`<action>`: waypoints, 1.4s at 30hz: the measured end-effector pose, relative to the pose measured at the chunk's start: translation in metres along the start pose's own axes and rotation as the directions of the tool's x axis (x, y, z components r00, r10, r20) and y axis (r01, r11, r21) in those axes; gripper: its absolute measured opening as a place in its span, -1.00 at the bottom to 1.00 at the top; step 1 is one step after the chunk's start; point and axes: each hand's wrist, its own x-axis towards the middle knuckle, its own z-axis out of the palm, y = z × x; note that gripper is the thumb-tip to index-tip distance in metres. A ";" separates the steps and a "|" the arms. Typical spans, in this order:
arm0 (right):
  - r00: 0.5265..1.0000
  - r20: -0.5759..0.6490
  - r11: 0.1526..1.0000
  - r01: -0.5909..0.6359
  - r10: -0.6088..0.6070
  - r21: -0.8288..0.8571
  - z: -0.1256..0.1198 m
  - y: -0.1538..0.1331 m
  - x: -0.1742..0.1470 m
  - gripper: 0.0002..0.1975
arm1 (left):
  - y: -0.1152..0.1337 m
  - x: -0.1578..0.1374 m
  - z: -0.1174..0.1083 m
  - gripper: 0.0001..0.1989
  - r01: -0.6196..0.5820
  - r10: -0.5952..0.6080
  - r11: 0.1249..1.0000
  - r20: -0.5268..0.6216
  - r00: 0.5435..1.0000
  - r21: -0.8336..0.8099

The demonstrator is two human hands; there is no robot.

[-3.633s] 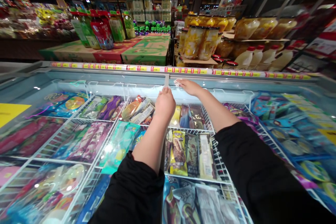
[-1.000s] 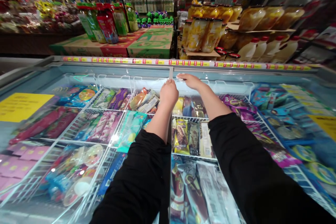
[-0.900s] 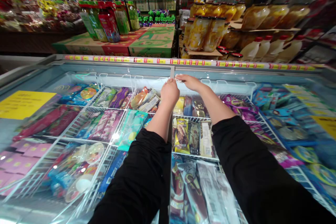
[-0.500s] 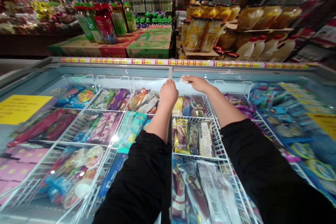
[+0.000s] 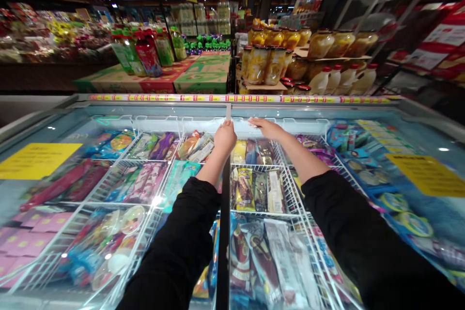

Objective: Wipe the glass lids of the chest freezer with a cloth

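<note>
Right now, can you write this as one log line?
left hand: grips lid handle | right hand: flat on freezer lid | below: ice creams

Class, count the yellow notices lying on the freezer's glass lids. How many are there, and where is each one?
2. One yellow notice lies on the left lid; the other lies on the right lid. More may lie beyond the picture's edges.

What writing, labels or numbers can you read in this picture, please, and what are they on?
No text can be read.
Price strip along the freezer's far rim: figures too small.
Yellow notices on the glass lids: print blurred.
Ice cream wrapper below the left hand: brand unreadable.
</note>
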 end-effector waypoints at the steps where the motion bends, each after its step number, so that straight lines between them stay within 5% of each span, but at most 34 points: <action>1: 0.999 -0.014 0.999 -0.049 0.049 -0.020 -0.002 0.000 0.004 -0.30 | -0.001 -0.006 -0.001 -0.48 -0.006 0.006 1.000 0.026 1.000 0.013; 5: 0.991 -0.040 0.991 -0.128 0.127 -0.025 0.008 -0.018 0.029 -0.30 | -0.003 -0.046 -0.002 -0.48 -0.045 0.044 0.999 0.031 0.999 0.030; 11: 0.998 0.057 0.999 0.037 -0.039 0.030 0.026 -0.045 0.014 -0.36 | 0.000 -0.088 -0.002 -0.46 -0.005 0.007 0.999 -0.039 0.999 0.036; 15: 0.996 0.087 0.999 0.026 -0.030 0.047 0.012 -0.025 -0.014 -0.36 | 0.001 -0.088 -0.002 -0.45 -0.005 0.006 1.000 -0.040 0.999 0.019; 19: 0.994 0.012 0.994 -0.105 0.105 0.019 0.005 -0.010 -0.005 -0.38 | 0.002 -0.088 -0.004 -0.45 -0.003 0.004 1.000 -0.044 0.999 0.014; 25: 0.994 -0.022 0.994 -0.103 0.104 0.034 0.030 -0.035 0.037 -0.43 | 0.007 -0.088 -0.007 -0.46 0.009 -0.009 1.000 -0.040 0.999 -0.006; 32: 0.997 0.067 0.997 0.039 -0.043 0.065 0.026 -0.037 0.002 -0.45 | 0.004 -0.087 -0.006 -0.46 -0.004 0.004 1.000 -0.036 0.999 -0.009; 37: 0.999 0.016 0.996 -0.041 0.040 0.085 0.015 -0.023 0.002 -0.42 | 0.004 -0.087 -0.004 -0.46 -0.002 0.003 1.000 -0.049 0.999 0.012; 42: 0.992 -0.040 0.993 -0.114 0.116 0.036 0.030 -0.043 0.035 -0.40 | 0.006 -0.087 -0.004 -0.47 0.012 -0.011 1.000 -0.056 0.998 0.025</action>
